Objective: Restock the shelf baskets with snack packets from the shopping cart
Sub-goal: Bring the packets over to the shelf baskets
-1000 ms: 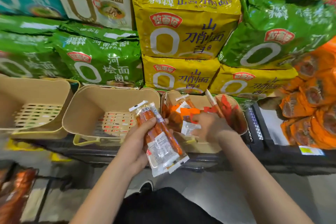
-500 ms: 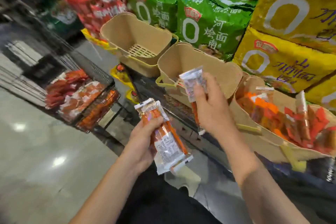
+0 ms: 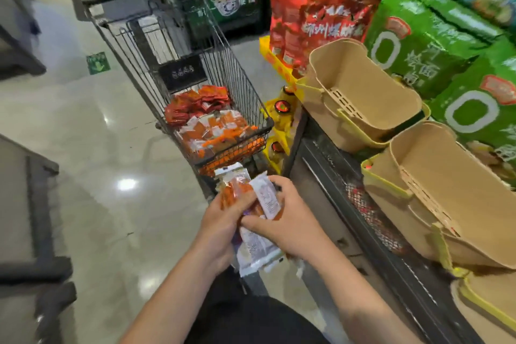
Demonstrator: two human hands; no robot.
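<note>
Polished pale floor (image 3: 92, 134) fills the left of the frame, and a wire shopping cart (image 3: 178, 84) stands at upper centre, its bottom heaped with red and orange snack packets (image 3: 212, 131). Just below the cart, at centre frame, both hands meet over a small bundle of packets (image 3: 251, 220): the left hand (image 3: 220, 232) curls its grip around the orange packets from the left side, while the right hand (image 3: 290, 223) closes over the white-labelled ones from the right, thumb and fingers wrapped onto them. To the right, two tan shelf baskets (image 3: 360, 98) sit tilted on the dark shelf (image 3: 385, 232) in front of big green noodle bags (image 3: 435, 45); what shows of their insides looks bare. A third basket edge shows at lower right. The step in hand seems to be gathering or squaring the bundle between trips; the next move likely calls for carrying the packets rightward and releasing them over the nearer basket (image 3: 458, 198), without snagging its raised yellow handle.
</note>
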